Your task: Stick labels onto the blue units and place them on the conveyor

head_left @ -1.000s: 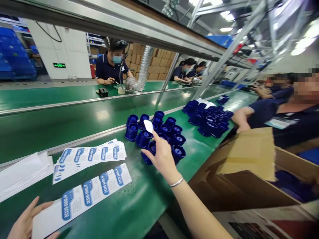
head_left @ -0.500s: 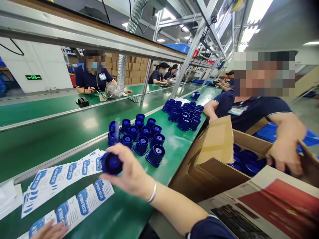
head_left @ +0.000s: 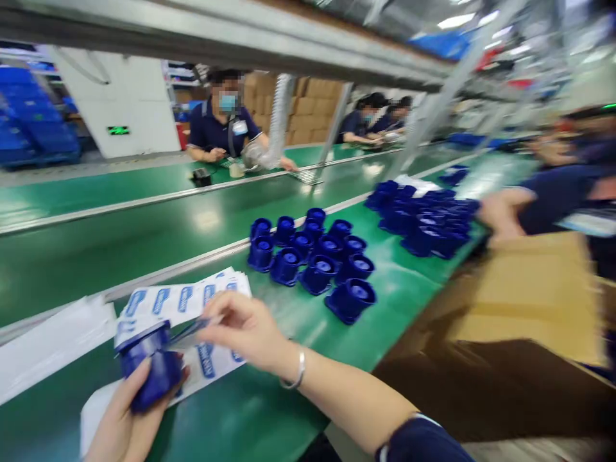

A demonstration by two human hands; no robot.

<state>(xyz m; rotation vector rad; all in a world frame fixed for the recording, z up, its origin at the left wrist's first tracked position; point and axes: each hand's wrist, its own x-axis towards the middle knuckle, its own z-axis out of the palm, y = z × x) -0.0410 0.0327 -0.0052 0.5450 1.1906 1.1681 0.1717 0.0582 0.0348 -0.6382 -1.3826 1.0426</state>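
Note:
My left hand [head_left: 129,410] grips a dark blue plastic cup-shaped housing [head_left: 149,369], thumb on its side and fingers around the far side. Just right of it, my right hand [head_left: 238,327] is closed in a pinch on a thin translucent strip [head_left: 187,332]. The strip is blurred and runs toward the housing; I cannot tell whether it is attached. Beneath and behind the hands lie sheets of blue-and-white labels [head_left: 185,296], partly covered by the housing and fingers. Several matching blue housings [head_left: 320,273] stand in a group beyond my right hand.
A larger cluster of blue housings [head_left: 423,218] is farther along the green bench [head_left: 269,398]. White sheets [head_left: 58,346] lie at the left. An open cardboard box [head_left: 524,301] stands at the right, beside a blurred co-worker's arm [head_left: 505,208]. Other people sit across the bench.
The blue housing has passed from my right hand to my left, which was over the labels. My right hand now pinches the thin strip. The view has swung right and blurred.

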